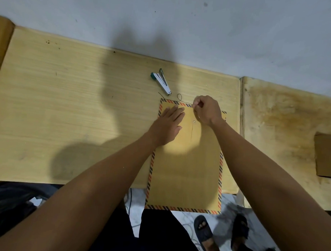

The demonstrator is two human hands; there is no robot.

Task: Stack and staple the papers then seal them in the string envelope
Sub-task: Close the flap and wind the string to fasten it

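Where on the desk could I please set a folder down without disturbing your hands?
Bare desk lies left of the envelope, from the left hand out to the far-left edge. The patch around the stapler, string and right hand is crowded.

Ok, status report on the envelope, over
Left hand flat on envelope, pressing near flap. Right hand pinching string at top edge. Stapler beyond envelope, clear of it.
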